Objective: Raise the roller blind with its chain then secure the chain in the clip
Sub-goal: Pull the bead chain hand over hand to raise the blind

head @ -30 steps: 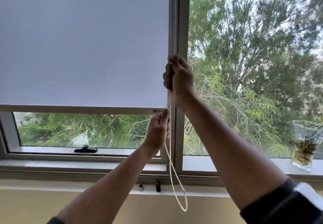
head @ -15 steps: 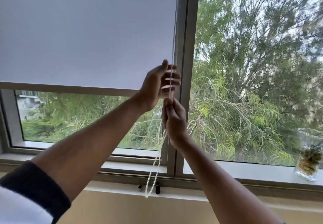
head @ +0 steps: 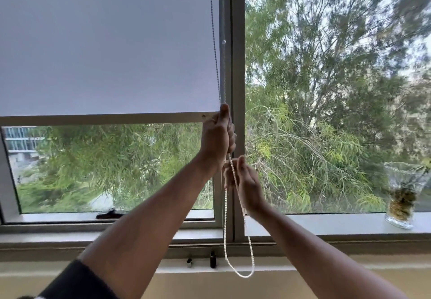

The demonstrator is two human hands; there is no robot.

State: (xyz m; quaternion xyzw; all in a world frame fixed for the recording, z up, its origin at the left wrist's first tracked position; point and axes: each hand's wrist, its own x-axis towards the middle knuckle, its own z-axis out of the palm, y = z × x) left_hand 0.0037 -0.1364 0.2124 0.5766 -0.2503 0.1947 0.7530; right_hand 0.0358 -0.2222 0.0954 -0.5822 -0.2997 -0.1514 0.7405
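Roller blind [head: 109, 42] is partly up: its bottom bar [head: 102, 119] sits a bit under halfway down the left pane, with glass and green trees showing below it.

Bead chain [head: 225, 207] runs down along the blind's right edge, just beside the centre window frame [head: 238, 65]. 2 strands visible above the hands, both going out of the top of shot.

Left hand [head: 218, 138] is fisted around the chain, thumb up, right at the end of the bottom bar. Grip is closed on the chain.

Right hand [head: 245, 179] is directly below the left, nearly touching its wrist. Fingers curled, pinching 1 strand of the chain near the fingertips. The other strand hangs past the left side of that hand; can't tell if it touches it.

Below the hands the chain drops as a slack loop, bottom of the loop hanging in front of the wall below the window ledge [head: 326, 224].

2 small fittings on the sill strip, just left of the loop: a pale one [head: 189, 262] and a black one [head: 212, 259]. Too small to tell which is the clip. Chain is not in either.

Black window latch [head: 109, 214] lies on the lower frame of the left pane. Glass vase [head: 402, 193] stands on the ledge, far right, well apart from the hands.
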